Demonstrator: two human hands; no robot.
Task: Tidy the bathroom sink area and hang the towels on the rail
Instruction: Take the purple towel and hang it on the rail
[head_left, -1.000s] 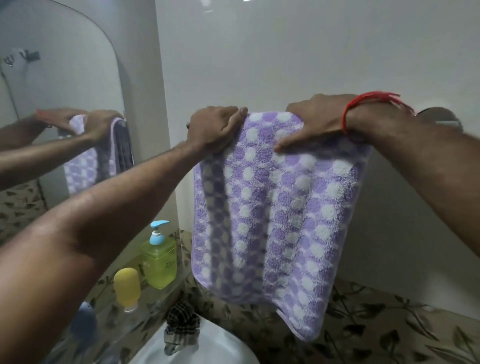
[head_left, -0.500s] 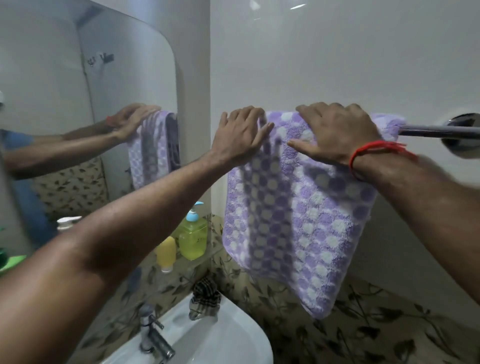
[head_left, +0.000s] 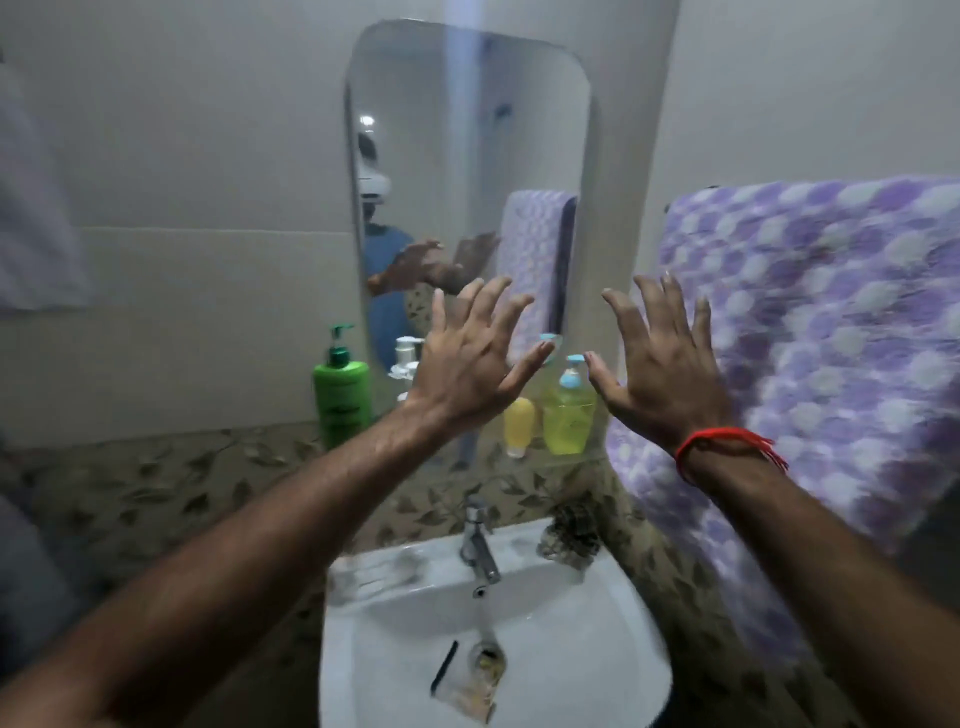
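The purple-and-white towel (head_left: 810, 332) hangs draped to the right of the right hand (head_left: 662, 374), spread wide so it can dry flat; it looks hung already, though the rail under its top fold is hidden and its right edge is cut off by the frame. Below both hands sits the white sink (head_left: 519, 675), with the tap (head_left: 480, 545) at its back rim and a small dark object lying near the drain, too blurred to name. The mirror (head_left: 467, 156) rises beyond the left hand (head_left: 470, 364). Both hands are raised with fingers spread, palms forward, holding nothing, probably just freed and turning to the sink area. Left of the left hand stands a green pump bottle (head_left: 340, 389); between the hands, further back, stand a yellow-green soap dispenser (head_left: 569, 410) and a small yellow bottle (head_left: 518, 423). Below the right hand, a dark checked cloth (head_left: 569, 535) sits crumpled on the sink's corner, likely the next thing to hang. Motion blur smears most detail.
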